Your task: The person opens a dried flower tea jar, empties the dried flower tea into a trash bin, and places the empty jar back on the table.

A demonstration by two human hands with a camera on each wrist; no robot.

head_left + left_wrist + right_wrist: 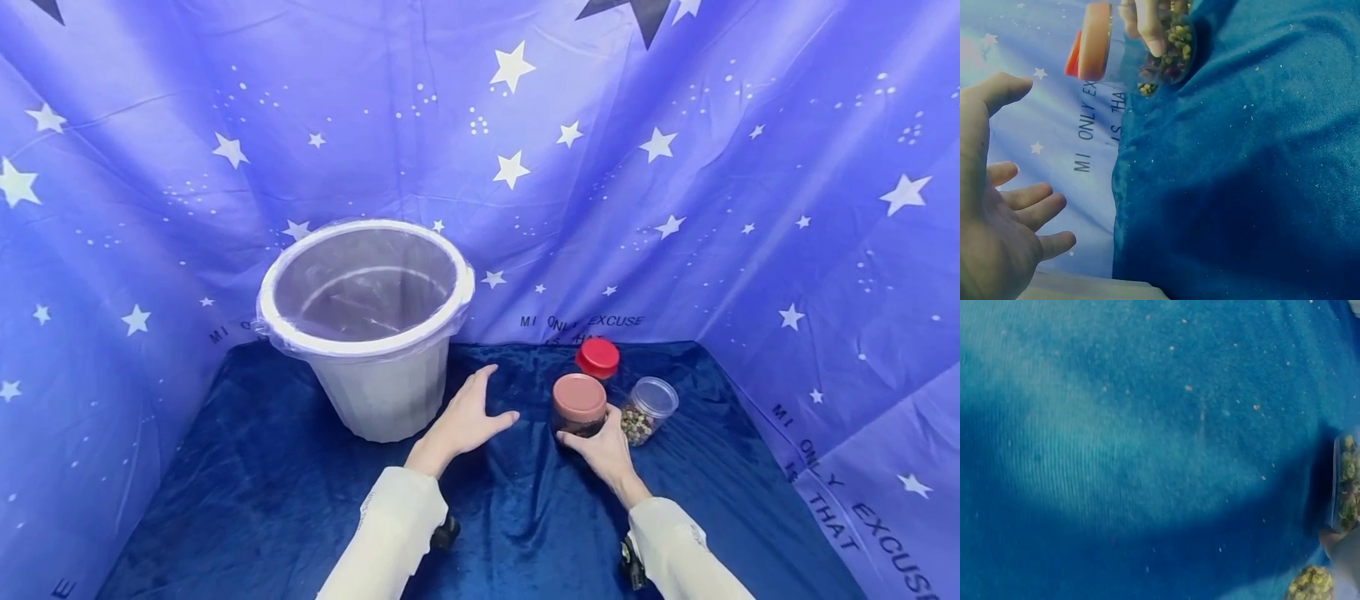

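A jar with a brownish-pink lid (580, 397) stands on the blue cloth, and my right hand (609, 450) grips its lower side between thumb and fingers. Through the clear wall in the left wrist view, the jar (1177, 53) shows dried yellow-green and dark bits. Only a slice of the jar (1349, 481) and a fingertip (1329, 540) appear in the right wrist view. My left hand (465, 421) hovers to the left of the jar, fingers spread and thumb apart, holding nothing; in its wrist view the left hand's palm (997, 250) is visible.
Just right of the gripped jar is a clear jar (649, 412) of mixed dried bits. Behind them sits a red lid-like top (597, 357), its lower part hidden. A large white bucket (382, 392) lined with a clear bag stands left. Star-printed curtains (600, 208) enclose the table.
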